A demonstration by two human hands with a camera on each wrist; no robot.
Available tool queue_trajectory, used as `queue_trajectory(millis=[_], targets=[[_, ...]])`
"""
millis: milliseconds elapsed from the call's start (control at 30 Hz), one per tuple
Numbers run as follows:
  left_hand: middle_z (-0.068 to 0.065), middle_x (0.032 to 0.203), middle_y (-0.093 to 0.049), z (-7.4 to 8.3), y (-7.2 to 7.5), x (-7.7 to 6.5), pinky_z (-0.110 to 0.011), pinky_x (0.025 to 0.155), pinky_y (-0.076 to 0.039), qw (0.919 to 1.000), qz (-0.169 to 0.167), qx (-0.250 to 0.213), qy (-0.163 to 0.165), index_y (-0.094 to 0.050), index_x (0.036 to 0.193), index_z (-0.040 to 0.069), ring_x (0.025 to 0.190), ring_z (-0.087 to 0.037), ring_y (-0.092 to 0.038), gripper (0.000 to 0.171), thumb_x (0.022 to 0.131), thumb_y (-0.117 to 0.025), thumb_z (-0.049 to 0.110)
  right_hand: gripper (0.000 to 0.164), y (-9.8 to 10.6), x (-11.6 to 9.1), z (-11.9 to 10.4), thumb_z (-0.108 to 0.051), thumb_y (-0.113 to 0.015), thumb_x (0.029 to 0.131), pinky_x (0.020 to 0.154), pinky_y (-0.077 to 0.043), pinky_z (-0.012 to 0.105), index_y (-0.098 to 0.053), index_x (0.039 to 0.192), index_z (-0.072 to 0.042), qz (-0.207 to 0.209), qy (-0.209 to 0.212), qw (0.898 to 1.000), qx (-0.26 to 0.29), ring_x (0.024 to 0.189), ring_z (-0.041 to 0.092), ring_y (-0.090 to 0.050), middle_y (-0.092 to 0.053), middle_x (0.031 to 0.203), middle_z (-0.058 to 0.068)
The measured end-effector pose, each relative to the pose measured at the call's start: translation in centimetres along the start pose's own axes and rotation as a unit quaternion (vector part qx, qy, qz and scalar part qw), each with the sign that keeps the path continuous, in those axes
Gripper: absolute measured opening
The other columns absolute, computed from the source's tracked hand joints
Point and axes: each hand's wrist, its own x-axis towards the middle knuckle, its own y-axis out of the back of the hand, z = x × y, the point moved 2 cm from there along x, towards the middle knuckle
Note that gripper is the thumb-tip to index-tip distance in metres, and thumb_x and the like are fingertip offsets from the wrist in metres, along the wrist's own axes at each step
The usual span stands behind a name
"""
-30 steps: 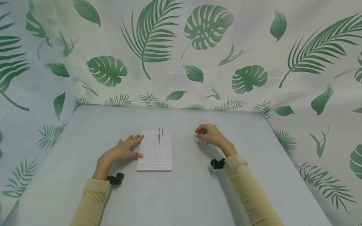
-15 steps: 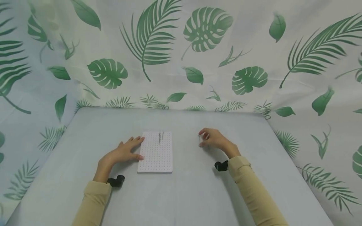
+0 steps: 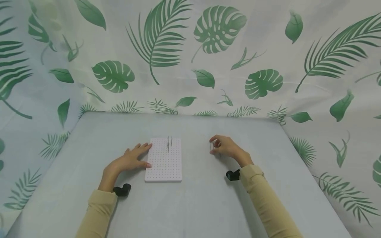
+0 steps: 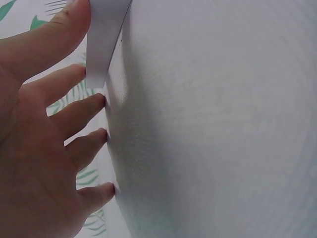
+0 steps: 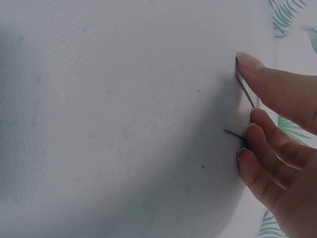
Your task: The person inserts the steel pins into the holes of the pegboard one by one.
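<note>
A white board (image 3: 163, 162) with rows of small holes lies on the table. Several thin metal pins (image 3: 168, 143) stand upright near its far end. My left hand (image 3: 129, 160) steadies the board's left side, fingers spread, with the thumb (image 4: 74, 20) against its edge. To the right of the board, my right hand (image 3: 227, 147) is low over the table. Its thumb and index fingertip pinch a thin metal pin (image 5: 245, 90) at its two ends. A second pin (image 5: 235, 134) pokes out beside the other curled fingers.
The pale table cover (image 3: 190, 205) extends around both hands. A white cloth with green leaves (image 3: 178, 86) hangs at the back and sides. A black wrist camera (image 3: 122, 190) sits by the left wrist and another black camera (image 3: 232, 175) by the right.
My right hand has shifted slightly right and toward me, and its thumb and index finger have parted to the ends of one pin. The left hand stays on the board.
</note>
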Motion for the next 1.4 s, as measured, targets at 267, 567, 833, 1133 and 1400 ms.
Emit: queue_trajectory(millis=[267,567,833,1133,1400], targets=[[-0.026,0.168,-0.02,-0.09,-0.09,-0.15,-0.077,0.119,0.002,1.0,0.0,-0.004,-0.007,-0.028,0.162,0.007,0.155,-0.054,-0.007,0.095,0.09,-0.076,0.043,0.043,0.03,-0.26,-0.09,-0.02,-0.082,0.088,0.09,-0.057,0.045,-0.065,0.126,-0.008,0.003,-0.002,1.0,0.003,0.111,0.033,-0.063,-0.065,0.124,0.018],[-0.028,0.167,-0.023,0.31,0.01,-0.18,-0.079,0.118,-0.001,1.0,0.001,0.003,0.002,-0.03,0.161,0.005,0.154,-0.055,-0.01,0.092,0.09,-0.077,0.039,0.056,0.02,-0.11,-0.06,-0.018,-0.081,0.089,0.087,-0.057,0.044,-0.06,0.139,-0.008,0.006,0.026,1.0,-0.008,0.107,0.032,-0.064,-0.067,0.117,0.018],[-0.029,0.166,-0.022,0.26,-0.09,-0.22,-0.08,0.117,-0.001,1.0,-0.001,0.002,-0.009,-0.029,0.161,0.003,0.153,-0.056,-0.01,0.091,0.091,-0.076,0.038,0.05,-0.11,-0.19,0.05,-0.017,-0.079,0.09,0.087,-0.056,0.047,-0.064,0.137,-0.009,-0.005,0.04,0.999,-0.016,0.107,0.033,-0.064,-0.068,0.117,0.018],[-0.027,0.168,-0.021,0.16,-0.24,-0.04,-0.078,0.118,0.001,1.0,-0.001,0.003,0.001,-0.029,0.162,0.004,0.155,-0.054,-0.008,0.091,0.091,-0.076,0.037,0.042,-0.04,-0.31,0.19,-0.017,-0.079,0.09,0.089,-0.056,0.047,-0.067,0.129,-0.009,-0.001,0.027,1.0,-0.008,0.109,0.033,-0.064,-0.068,0.12,0.019],[-0.027,0.168,-0.021,0.22,-0.06,-0.06,-0.078,0.118,0.001,1.0,-0.003,0.001,0.003,-0.028,0.162,0.004,0.154,-0.054,-0.008,0.09,0.092,-0.075,0.036,0.04,-0.04,-0.23,0.0,-0.016,-0.082,0.087,0.083,-0.057,0.041,-0.066,0.122,-0.005,0.009,0.018,1.0,-0.001,0.102,0.03,-0.064,-0.067,0.118,0.018]])
